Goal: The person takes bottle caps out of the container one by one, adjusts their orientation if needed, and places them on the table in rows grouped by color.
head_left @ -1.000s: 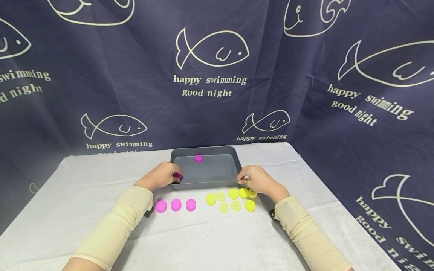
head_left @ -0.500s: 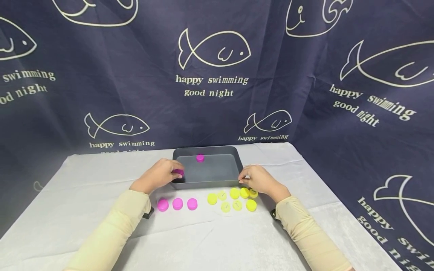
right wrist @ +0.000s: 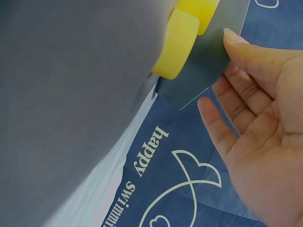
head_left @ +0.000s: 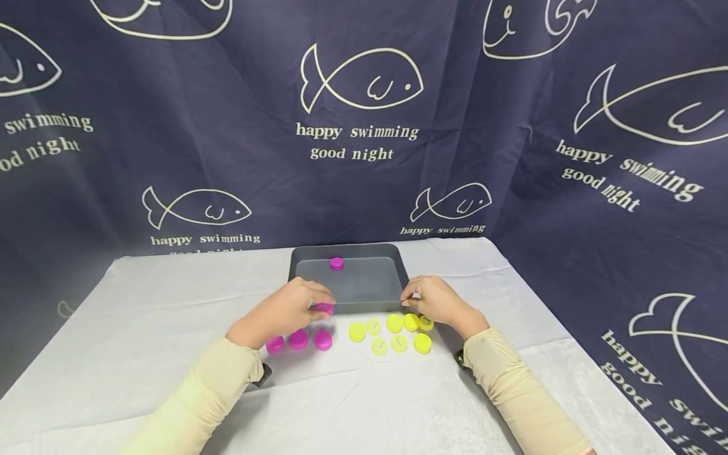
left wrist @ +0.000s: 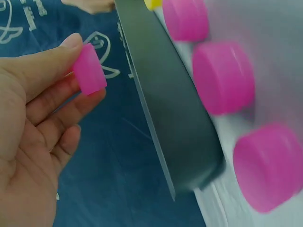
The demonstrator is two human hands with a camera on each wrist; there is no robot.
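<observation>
My left hand [head_left: 284,311] pinches a pink bottle cap [left wrist: 89,71] between thumb and fingertips, in the air over the near left part of the grey tray [head_left: 358,308]. The left wrist view shows this cap apart from the tray wall. At the tray's near right corner, my right hand [head_left: 439,302] grips the rim; in the right wrist view the thumb lies on the outer wall, the other fingers behind it. One pink cap [head_left: 337,264] sits inside the tray near its back wall. Three pink caps [head_left: 298,340] lie in a row below my left hand.
Several yellow caps [head_left: 423,343] lie on the white tablecloth [head_left: 352,404] in front of the tray, some upside down. Behind the table hangs a dark blue curtain [head_left: 364,189] printed with fish. A dark wrist device [head_left: 263,375] sits at my left cuff.
My left hand has lifted the cap from the tray's near left corner and moved right and towards me with it, over the front rim. My right hand stays at the corner.
</observation>
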